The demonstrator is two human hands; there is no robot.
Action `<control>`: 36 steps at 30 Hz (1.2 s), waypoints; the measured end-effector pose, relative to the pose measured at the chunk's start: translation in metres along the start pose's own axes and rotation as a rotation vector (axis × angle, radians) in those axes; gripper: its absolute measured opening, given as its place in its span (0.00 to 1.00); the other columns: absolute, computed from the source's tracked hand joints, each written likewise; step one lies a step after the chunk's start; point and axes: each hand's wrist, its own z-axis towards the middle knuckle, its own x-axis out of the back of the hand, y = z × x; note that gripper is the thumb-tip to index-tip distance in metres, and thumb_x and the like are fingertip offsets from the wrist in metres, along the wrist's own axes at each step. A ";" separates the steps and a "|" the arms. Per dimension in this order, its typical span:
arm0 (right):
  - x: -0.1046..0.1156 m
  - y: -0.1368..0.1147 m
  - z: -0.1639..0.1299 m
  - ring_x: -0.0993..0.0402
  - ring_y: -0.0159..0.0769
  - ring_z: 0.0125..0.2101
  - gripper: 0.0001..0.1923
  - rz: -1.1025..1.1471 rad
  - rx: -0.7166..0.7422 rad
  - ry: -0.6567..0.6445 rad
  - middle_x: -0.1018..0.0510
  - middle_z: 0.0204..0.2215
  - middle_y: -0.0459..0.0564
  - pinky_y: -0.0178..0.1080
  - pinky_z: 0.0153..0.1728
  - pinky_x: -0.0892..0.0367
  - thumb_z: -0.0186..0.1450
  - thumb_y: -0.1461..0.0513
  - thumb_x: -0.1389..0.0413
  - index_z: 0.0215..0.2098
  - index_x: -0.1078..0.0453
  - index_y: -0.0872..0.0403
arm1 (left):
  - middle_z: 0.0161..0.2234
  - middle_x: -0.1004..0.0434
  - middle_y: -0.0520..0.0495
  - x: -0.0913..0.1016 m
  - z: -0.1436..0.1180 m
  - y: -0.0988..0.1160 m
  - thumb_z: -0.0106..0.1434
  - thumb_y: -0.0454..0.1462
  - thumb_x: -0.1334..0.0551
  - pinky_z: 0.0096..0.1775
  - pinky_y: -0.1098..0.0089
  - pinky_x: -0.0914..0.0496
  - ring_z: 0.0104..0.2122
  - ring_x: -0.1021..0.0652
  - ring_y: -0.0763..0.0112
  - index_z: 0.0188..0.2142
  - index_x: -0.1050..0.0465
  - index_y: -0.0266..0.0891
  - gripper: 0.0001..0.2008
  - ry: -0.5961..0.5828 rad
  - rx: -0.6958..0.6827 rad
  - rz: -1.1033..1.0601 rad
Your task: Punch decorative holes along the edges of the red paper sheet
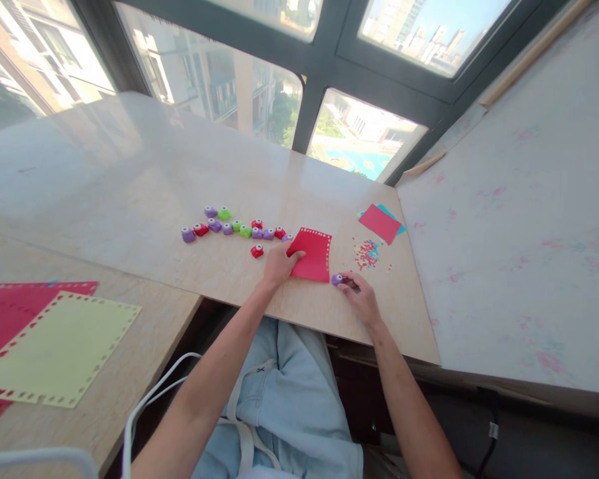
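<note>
The left hand [279, 263] presses flat, fingers spread, on the near-left corner of a small red paper sheet [313, 256] lying on the pale stone table [130, 173]. The right hand [362, 296] pinches a small purple plastic craft punch [337, 279] at the sheet's near-right corner. To punch cleanly, I judge the paper should stay pinned while the punch sits square to the edge. The sheet already shows a row of punched holes along its far and right edges. More small punches [229, 226] sit just left; confetti scraps [367, 254] lie to the right.
</note>
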 end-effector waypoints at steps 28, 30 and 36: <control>-0.010 -0.003 0.007 0.26 0.39 0.35 0.16 0.063 -0.026 0.040 0.21 0.37 0.50 0.42 0.38 0.31 0.60 0.56 0.42 0.45 0.27 0.52 | 0.37 0.19 0.45 0.002 0.000 0.001 0.60 0.38 0.37 0.38 0.67 0.29 0.34 0.22 0.63 0.39 0.22 0.38 0.09 0.008 0.009 -0.074; -0.010 -0.003 0.007 0.26 0.38 0.35 0.16 0.073 -0.023 0.051 0.21 0.37 0.50 0.42 0.38 0.31 0.60 0.56 0.42 0.45 0.27 0.52 | 0.36 0.19 0.45 0.002 0.000 0.000 0.60 0.38 0.36 0.38 0.67 0.30 0.33 0.22 0.63 0.39 0.22 0.38 0.09 0.011 0.016 -0.074; -0.009 0.001 0.006 0.26 0.39 0.37 0.15 0.117 -0.031 0.087 0.22 0.39 0.51 0.42 0.41 0.32 0.60 0.56 0.42 0.45 0.28 0.52 | 0.35 0.19 0.45 0.002 -0.001 -0.001 0.60 0.39 0.37 0.36 0.68 0.30 0.33 0.22 0.63 0.38 0.23 0.37 0.09 0.010 0.033 -0.076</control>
